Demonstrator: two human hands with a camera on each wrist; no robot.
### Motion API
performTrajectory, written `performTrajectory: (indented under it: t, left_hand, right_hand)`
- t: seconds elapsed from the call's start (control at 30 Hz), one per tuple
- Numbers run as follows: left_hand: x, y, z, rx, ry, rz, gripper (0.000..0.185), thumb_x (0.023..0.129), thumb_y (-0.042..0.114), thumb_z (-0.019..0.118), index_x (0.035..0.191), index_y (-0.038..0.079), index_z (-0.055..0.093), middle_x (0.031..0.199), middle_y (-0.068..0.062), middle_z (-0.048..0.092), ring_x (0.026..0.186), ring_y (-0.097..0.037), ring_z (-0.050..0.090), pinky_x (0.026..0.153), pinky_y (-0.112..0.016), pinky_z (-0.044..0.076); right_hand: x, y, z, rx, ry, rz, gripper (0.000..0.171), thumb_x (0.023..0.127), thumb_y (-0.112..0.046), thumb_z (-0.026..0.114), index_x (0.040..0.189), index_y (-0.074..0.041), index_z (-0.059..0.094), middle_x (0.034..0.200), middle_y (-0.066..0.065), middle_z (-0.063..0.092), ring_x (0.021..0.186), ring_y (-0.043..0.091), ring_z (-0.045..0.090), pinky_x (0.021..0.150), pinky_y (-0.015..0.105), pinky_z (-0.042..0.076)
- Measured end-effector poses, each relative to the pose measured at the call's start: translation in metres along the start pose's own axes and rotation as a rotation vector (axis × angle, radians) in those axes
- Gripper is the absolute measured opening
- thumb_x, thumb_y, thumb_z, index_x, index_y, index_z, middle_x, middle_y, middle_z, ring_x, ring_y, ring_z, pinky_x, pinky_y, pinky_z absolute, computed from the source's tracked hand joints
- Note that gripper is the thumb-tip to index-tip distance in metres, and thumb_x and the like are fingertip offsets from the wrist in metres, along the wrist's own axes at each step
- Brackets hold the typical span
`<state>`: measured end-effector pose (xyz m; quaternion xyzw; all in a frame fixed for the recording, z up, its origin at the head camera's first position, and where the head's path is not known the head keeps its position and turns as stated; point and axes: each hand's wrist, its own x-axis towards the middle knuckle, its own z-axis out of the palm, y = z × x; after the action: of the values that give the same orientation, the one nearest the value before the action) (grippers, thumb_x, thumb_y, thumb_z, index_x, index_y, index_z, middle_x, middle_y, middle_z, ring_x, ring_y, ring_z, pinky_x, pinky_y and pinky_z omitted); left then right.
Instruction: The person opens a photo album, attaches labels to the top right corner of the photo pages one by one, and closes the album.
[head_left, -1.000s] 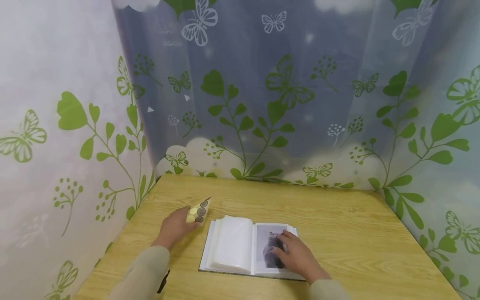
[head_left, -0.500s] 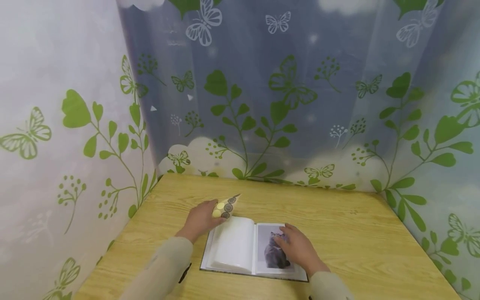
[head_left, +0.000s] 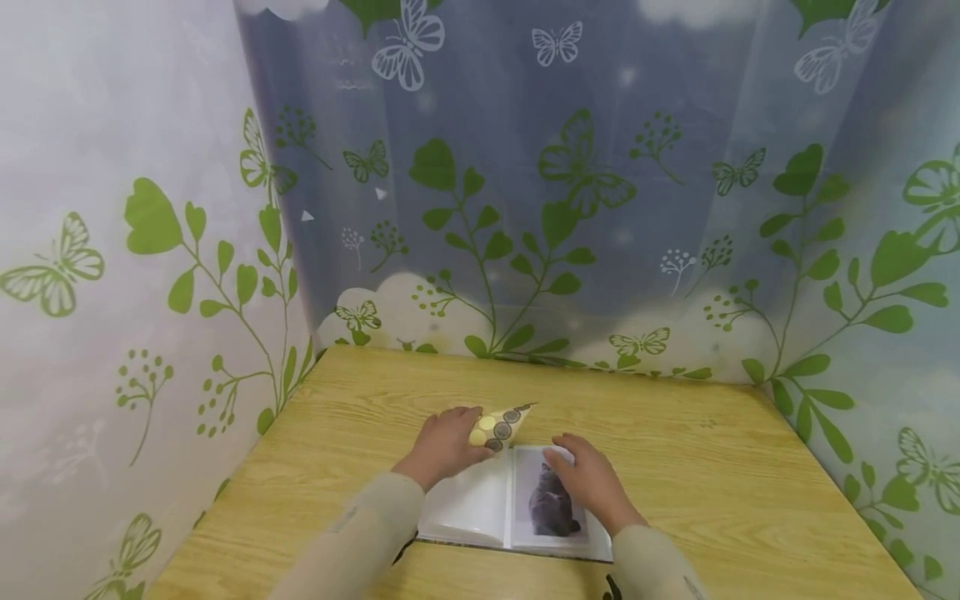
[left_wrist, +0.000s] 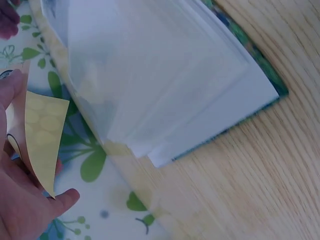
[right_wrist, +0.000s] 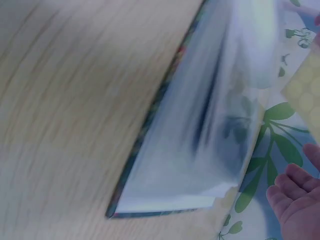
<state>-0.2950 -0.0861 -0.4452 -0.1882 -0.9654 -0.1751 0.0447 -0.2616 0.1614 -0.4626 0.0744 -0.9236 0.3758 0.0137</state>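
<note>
My left hand (head_left: 444,448) pinches a bent sheet of round stickers (head_left: 501,427) between thumb and fingers, raised above the far edge of an open photo album (head_left: 468,510). The sheet shows dark and pale yellow circles; its plain yellowish back (left_wrist: 46,125) faces the left wrist camera. On the album's right page is a photo of a grey cat (head_left: 551,507), while the left page looks white. Over the far right corner of that photo, my right hand (head_left: 596,483) has relaxed fingers and holds nothing. Its fingers (right_wrist: 295,187) show loosely bent in the right wrist view.
The album lies on a wood-grain table (head_left: 720,467). Behind and at both sides hang curtains (head_left: 480,208) printed with green leaves and butterflies, meeting the table's far edge.
My left hand has carried the sticker sheet rightward, from left of the album to over its far edge. The right hand has drawn slightly up and away, uncovering more of the cat photo.
</note>
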Motion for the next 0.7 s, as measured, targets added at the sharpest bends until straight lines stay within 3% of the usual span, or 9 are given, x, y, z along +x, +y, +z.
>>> performTrajectory:
  t: [0.4,0.7]
  left_hand:
    - [0.0,0.02,0.011,0.027,0.001,0.071,0.074,0.086,0.046,0.075,0.143,0.008,0.049,0.137,-0.014,0.058,0.124,-0.032,0.055,0.105,-0.056,0.04]
    - [0.002,0.03,0.011,0.032,-0.022,0.08,0.074,0.086,0.046,0.075,0.145,0.01,0.048,0.141,-0.012,0.055,0.128,-0.031,0.052,0.109,-0.057,0.035]
  right_hand:
    - [0.007,-0.015,0.001,0.242,0.086,0.105,0.05,0.103,-0.039,0.051,0.132,0.0,0.061,0.134,0.021,0.059,0.125,0.041,0.052,0.103,0.057,0.042]
    - [0.005,-0.02,0.004,0.397,0.116,0.19,0.038,0.1,-0.034,0.059,0.109,-0.001,0.073,0.12,0.016,0.066,0.115,0.034,0.058,0.099,0.055,0.045]
